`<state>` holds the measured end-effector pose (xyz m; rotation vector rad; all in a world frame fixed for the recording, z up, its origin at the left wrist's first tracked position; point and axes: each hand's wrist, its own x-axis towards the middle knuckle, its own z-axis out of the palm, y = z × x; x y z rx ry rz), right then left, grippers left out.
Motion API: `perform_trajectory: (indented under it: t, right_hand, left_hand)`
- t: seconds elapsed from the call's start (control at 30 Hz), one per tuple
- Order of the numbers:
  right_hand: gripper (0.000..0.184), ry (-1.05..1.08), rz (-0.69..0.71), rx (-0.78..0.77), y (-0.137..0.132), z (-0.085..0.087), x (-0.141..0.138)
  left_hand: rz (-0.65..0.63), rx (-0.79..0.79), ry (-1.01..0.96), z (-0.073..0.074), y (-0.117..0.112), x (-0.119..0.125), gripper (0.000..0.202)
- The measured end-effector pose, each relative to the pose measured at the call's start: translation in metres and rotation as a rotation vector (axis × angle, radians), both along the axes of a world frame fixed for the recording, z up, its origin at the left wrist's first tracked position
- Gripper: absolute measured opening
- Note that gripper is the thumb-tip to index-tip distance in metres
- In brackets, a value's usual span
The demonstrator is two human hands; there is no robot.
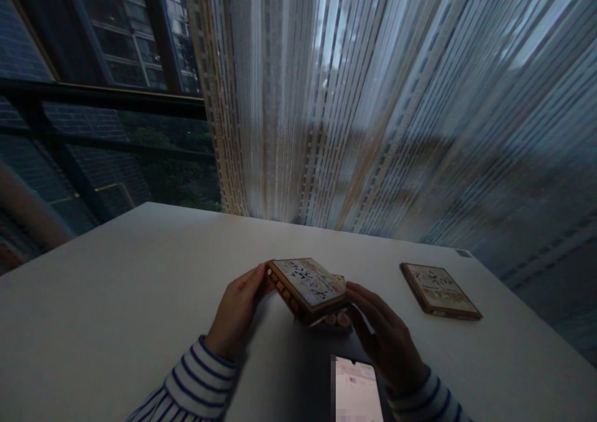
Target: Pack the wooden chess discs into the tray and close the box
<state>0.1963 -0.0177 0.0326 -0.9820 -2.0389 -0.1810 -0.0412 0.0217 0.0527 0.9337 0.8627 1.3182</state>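
A flat square box lid [310, 282], printed with dark brush-like characters on a pale picture and edged in brown, is held tilted above the white table. My left hand [239, 313] grips its left corner between thumb and fingers. At the opposite side, the fingers of my right hand [385, 335] close on its right corner. Partly hidden under the lid is a tray of round pieces [342, 318]; what they are is too dark to tell. Close to my right wrist lies a phone [357, 388] with its screen lit and partly blurred out.
A second flat square piece [441, 290] with a similar print and brown edge lies on the right of the white table [186, 248]. A small dark patch [463, 253] marks the table's far right corner. String curtains [289, 99] hang behind, beside a window with railings [102, 96].
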Motion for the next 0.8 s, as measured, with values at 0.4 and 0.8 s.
perform_trajectory:
  t: [0.4, 0.8]
  right_hand:
    - [0.049, -0.092, -0.026, 0.098, 0.0003, -0.0021, 0.0048]
    - [0.038, 0.071, -0.139, 0.043, 0.0035, -0.0083, 0.0059]
  left_hand:
    - [-0.044, -0.038, -0.017, -0.0007, -0.0019, -0.0004, 0.04]
    - [-0.104, -0.111, -0.057, 0.0004, -0.0041, 0.0005, 0.034]
